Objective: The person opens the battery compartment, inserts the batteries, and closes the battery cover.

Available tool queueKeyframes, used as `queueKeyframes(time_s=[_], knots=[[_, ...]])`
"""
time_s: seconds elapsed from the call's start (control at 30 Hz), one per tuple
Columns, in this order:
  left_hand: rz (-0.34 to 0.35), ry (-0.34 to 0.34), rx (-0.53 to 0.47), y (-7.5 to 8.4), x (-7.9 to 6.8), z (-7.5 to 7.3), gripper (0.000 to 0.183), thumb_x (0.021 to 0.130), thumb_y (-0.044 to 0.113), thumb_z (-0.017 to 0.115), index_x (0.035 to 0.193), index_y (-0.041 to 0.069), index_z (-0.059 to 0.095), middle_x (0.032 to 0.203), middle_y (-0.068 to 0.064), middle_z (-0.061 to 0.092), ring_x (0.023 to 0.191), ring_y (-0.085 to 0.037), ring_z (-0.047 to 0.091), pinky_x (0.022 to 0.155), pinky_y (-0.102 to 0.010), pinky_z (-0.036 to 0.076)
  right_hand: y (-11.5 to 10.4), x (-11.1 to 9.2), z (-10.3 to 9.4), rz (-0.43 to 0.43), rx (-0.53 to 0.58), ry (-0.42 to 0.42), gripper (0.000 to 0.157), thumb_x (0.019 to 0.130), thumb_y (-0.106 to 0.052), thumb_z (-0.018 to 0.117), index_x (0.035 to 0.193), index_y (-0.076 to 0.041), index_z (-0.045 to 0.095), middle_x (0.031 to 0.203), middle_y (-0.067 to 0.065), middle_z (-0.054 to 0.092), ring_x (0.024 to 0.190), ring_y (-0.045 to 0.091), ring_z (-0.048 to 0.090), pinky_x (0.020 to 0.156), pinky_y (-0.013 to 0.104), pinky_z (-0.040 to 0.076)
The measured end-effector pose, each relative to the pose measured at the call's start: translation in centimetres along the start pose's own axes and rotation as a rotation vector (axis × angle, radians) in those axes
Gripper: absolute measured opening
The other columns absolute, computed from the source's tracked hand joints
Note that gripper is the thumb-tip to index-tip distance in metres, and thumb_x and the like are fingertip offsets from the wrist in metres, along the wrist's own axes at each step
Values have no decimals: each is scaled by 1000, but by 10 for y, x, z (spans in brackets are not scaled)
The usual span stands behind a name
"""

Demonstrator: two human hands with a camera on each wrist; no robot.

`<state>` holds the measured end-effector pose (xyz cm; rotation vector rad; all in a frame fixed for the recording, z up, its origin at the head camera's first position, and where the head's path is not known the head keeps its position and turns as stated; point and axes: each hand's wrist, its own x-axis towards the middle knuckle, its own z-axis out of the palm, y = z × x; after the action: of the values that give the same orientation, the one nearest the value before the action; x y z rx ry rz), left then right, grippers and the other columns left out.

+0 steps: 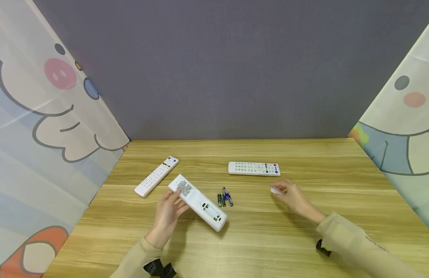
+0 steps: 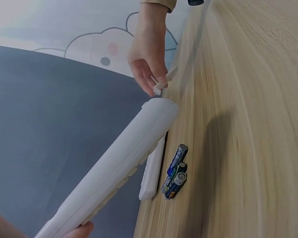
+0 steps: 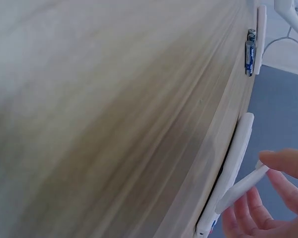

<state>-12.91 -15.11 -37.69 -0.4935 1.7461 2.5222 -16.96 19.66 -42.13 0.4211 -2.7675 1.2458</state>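
Wood-grained tabletop [image 1: 256, 247] (grey panel [image 1: 214, 69] behind) lies beneath an open-backed white remote [image 1: 198, 201].

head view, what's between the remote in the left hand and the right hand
The head view shows a small cluster of batteries on the table between the held remote and the right hand, nearer the remote.

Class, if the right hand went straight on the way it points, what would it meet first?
In the head view, the right hand would probably meet the white remote lying just ahead; the hand's height is unclear, so it might pass over.
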Motion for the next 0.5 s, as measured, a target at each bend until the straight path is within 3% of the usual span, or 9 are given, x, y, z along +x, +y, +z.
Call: queueKeyframes(time_s=[0.5], knots=[[-15,14,14,1,1,-3,29,94,9,38,119,-4,35,84,0,54,68,-12,61,60,-21,52,6,3,0,24,-21,-71,26,73,5,64,99,5,61,93,16,56,82,27,55,69,35,52]])
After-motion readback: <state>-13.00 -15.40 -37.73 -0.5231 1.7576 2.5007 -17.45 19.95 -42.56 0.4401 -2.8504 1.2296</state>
